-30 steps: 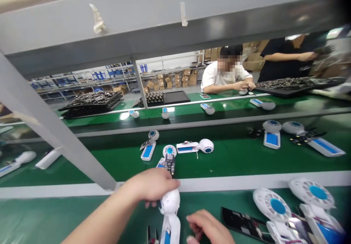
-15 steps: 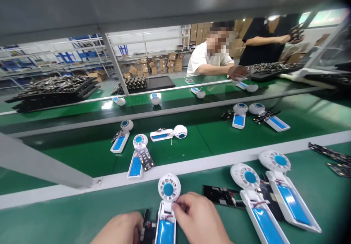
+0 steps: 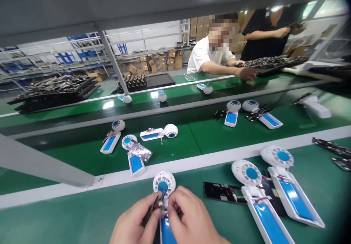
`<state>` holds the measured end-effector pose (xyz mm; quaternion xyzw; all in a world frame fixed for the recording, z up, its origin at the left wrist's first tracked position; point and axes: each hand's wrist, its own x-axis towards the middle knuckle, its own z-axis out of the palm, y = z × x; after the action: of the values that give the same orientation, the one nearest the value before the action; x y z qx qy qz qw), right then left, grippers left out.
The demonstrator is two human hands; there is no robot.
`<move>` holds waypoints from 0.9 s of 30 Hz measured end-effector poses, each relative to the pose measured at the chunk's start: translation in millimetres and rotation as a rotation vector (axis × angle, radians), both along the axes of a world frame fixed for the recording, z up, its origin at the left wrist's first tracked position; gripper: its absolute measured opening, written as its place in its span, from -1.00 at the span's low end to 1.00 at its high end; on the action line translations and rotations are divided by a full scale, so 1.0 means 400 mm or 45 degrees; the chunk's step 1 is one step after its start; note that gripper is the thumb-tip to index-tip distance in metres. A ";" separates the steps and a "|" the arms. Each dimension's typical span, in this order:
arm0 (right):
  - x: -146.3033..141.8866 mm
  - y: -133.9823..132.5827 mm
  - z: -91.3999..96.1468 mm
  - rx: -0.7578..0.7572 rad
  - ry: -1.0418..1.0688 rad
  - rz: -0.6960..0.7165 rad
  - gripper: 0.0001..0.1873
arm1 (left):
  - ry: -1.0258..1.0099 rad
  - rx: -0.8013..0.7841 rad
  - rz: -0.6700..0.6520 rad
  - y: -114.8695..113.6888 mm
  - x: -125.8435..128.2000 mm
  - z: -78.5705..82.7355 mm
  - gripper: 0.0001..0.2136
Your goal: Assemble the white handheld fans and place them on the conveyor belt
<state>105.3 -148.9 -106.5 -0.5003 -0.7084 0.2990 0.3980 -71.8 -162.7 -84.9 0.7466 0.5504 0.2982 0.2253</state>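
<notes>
In front of me lies a white handheld fan point(image 3: 169, 178) with a round vented head and a blue block in its open handle. My left hand point(image 3: 135, 220) pinches a black circuit board point(image 3: 155, 202), tilted up on edge beside the fan's neck. Closed fingers of my right hand point(image 3: 190, 216) grip the neck from the other side; the spot between thumb and fingertips is partly hidden. Thin wires show between the hands. To the right lie two similar open fans point(image 3: 264, 218), point(image 3: 294, 196), and a dark circuit board point(image 3: 222, 192) is wired to the nearer one.
Beyond a pale rail point(image 3: 192, 163), a green conveyor belt point(image 3: 181, 147) carries several open fans and boards. A slanted metal post point(image 3: 49, 160) stands at left, and a grey shelf point(image 3: 164, 2) hangs overhead. Two people work opposite, near a tray of boards point(image 3: 271, 64).
My left hand has lifted the circuit board to the fan's neck, closer to my right hand. Fans on the near belt shifted left; a blurred white piece appeared at right. The co-worker's hand released a fan.
</notes>
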 end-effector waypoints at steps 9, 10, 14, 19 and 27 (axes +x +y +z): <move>-0.013 -0.016 0.005 0.016 -0.143 0.051 -0.84 | 0.185 0.593 -0.198 0.012 0.028 -0.001 -0.78; -0.013 -0.016 0.009 -0.032 -0.121 0.036 -0.84 | 0.182 0.610 -0.219 0.012 0.029 -0.002 -0.77; -0.011 -0.015 0.024 -0.125 -0.050 0.035 -0.81 | 0.190 0.622 -0.219 0.012 0.027 -0.001 -0.79; -0.010 -0.017 0.038 -0.195 -0.029 0.018 -0.76 | 0.182 0.670 -0.263 0.014 0.027 0.003 -0.75; -0.019 -0.026 0.015 0.023 -0.023 -0.057 -0.84 | 0.172 0.678 -0.200 -0.001 0.037 0.003 -0.73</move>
<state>97.6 -159.3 -100.6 -0.5151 -0.7034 0.2791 0.4025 -56.9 -163.2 -83.6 0.8381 0.4069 0.3633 0.0065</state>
